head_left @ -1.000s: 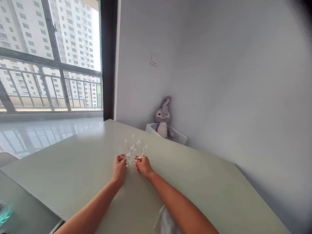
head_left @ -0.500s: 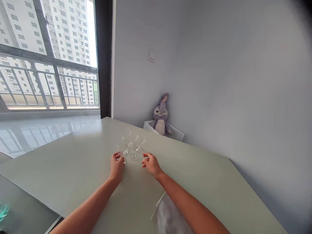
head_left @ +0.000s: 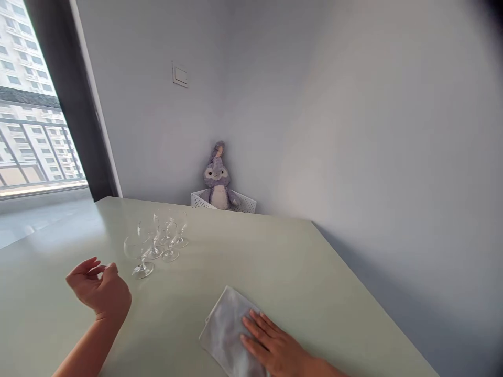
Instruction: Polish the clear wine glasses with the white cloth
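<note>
Head view: at lower left, the left hand, loosely half-open, is near the stemmed glasses, clustered upright on the pale table left of centre. Mid-frame, a plush toy sits in a white basket. At bottom centre lies a grey cloth, the right hand flat upon it.

There are five glasses, one cloth, one plush toy, one basket and one table.
</note>
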### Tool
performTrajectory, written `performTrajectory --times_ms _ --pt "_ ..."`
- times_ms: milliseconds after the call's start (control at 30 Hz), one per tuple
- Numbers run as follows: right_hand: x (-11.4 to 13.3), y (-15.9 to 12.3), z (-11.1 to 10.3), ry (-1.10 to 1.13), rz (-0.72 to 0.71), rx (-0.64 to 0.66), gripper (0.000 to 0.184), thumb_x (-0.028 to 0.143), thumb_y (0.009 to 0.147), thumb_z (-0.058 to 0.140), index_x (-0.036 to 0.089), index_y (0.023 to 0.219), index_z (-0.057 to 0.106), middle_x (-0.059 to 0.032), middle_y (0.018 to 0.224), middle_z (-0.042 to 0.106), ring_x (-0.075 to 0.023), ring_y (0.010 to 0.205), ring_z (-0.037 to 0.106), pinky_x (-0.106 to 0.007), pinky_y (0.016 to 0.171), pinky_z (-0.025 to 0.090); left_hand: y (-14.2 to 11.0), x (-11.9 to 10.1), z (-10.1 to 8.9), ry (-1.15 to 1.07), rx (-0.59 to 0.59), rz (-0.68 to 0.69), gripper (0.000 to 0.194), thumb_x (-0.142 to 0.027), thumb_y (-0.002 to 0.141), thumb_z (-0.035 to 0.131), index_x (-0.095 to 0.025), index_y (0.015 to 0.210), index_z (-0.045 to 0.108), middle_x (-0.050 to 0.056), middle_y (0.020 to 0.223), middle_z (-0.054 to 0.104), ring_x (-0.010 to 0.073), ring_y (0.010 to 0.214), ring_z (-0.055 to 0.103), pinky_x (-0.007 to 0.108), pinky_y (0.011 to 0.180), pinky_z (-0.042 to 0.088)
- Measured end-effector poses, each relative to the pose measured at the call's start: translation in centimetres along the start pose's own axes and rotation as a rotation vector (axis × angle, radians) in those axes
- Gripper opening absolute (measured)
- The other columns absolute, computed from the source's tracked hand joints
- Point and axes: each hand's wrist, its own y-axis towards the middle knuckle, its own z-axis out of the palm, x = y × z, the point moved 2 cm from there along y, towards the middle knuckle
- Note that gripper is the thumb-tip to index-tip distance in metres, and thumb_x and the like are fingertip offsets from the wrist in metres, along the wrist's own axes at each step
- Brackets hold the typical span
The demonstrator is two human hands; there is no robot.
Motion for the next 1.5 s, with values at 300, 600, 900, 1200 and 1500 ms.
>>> performTrajectory --times_ms 300,600,900,1200,1500 --pt "-1.9 10.1 -3.6 0.126 0.122 -0.018 0.072 0.065 0.075 0.041 0.034 0.137 0.020 0.0023 0.146 -0.003 -0.0265 0.133 -0.003 -0.043 0.109 0.003 -2.2 -1.3 0.3 0.374 0.157 0.213 0.030 -0.018 0.065 0.053 -0.021 0.095 0.052 0.000 0.077 0.046 0.0150 0.070 0.048 0.029 0.060 0.042" --pt "-16.8 12.7 -6.5 -0.028 0.492 -0.087 0.068 0.059 0.083 0.028 0.017 0.136 0.028 -0.0081 0.145 0.018 -0.0233 0.134 0.010 -0.038 0.108 0.007 -4.2 -1.0 0.1 0.343 0.432 0.687 0.020 -0.016 0.066 0.055 -0.020 0.086 0.053 0.004 0.083 0.049 0.0133 0.062 0.047 0.031 0.067 0.043" --pt "-30.1 -0.2 -7.6 -0.266 1.002 -0.163 0.066 0.050 0.084 0.023 0.010 0.136 0.028 -0.0116 0.143 0.022 -0.0259 0.132 0.018 -0.038 0.106 0.018 -3.9 0.0 -0.1 0.383 0.447 0.500 0.018 -0.019 0.067 0.053 -0.021 0.084 0.056 0.006 0.087 0.050 0.0139 0.065 0.047 0.028 0.067 0.042" --pt "-27.9 -14.5 -6.6 -0.315 1.071 -0.325 0.066 0.051 0.072 0.028 0.016 0.122 0.051 -0.0136 0.132 0.043 -0.0312 0.121 0.040 -0.044 0.094 0.037 -4.3 -0.4 0.1 0.312 0.482 0.219 0.017 -0.022 0.064 0.055 -0.022 0.081 0.058 0.005 0.090 0.051 0.0130 0.063 0.044 0.029 0.072 0.041" --pt "-20.0 -17.3 -1.7 -0.337 0.764 -0.376 0.060 0.052 0.070 0.033 0.029 0.123 0.051 -0.0051 0.128 0.048 -0.0315 0.122 0.037 -0.050 0.092 0.039 -6.7 -0.7 1.1 0.111 0.681 -0.234 0.019 -0.017 0.064 0.053 -0.021 0.082 0.060 0.001 0.077 0.057 0.0117 0.065 0.048 0.022 0.058 0.039"
